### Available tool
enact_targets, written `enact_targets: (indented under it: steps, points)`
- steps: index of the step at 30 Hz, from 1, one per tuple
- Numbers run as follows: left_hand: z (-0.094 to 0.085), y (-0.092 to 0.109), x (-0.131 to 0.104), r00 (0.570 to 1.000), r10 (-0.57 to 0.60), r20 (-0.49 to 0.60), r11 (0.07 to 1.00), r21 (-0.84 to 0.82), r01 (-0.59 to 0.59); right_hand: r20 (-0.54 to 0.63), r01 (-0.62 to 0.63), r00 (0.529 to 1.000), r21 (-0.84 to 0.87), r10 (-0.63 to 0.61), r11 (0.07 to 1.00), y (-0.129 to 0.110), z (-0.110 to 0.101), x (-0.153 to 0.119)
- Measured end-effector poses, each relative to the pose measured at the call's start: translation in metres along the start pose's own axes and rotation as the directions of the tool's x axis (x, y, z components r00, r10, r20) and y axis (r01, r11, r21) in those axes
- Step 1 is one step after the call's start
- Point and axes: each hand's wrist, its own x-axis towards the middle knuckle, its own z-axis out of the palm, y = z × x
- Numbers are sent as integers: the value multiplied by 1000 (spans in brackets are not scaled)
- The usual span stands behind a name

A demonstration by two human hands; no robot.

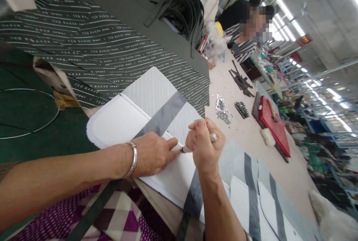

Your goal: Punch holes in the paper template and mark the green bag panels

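A white panel with grey straps across it lies at the table's near edge. My left hand, with a silver bracelet at the wrist, rests flat on the panel, thumb and index finger stretched out and apart. Just right of those fingertips, my right hand is wrapped in a fist round a pale-handled pen-like tool. The dark tip of the tool meets the panel beside my left index finger.
Dark printed fabric covers the table's far left. Small metal pieces, black strips and a red slab lie beyond. More strapped panels are at the right. Another person stands at the far side.
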Motion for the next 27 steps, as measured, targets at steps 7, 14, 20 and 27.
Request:
enact_targets:
  steps: [7, 14, 20, 27]
  points:
    - [7, -2, 0, 1000, 1, -3, 997, -79, -1, 198, 102, 978, -226, -57, 969, -15, 32, 25]
    - [16, -4, 3, 999, -42, 4, 986, -162, 42, 333, 245, 937, -411, -106, 878, -18, 44, 18]
    - [13, -7, -2, 997, -26, -79, 988, -151, 14, 209, 143, 975, -304, -81, 942, -12, 23, 12]
    - [8, -6, -4, 981, -57, -188, 989, -147, 29, -169, 150, 978, 184, -119, 971, -18, 0, 6]
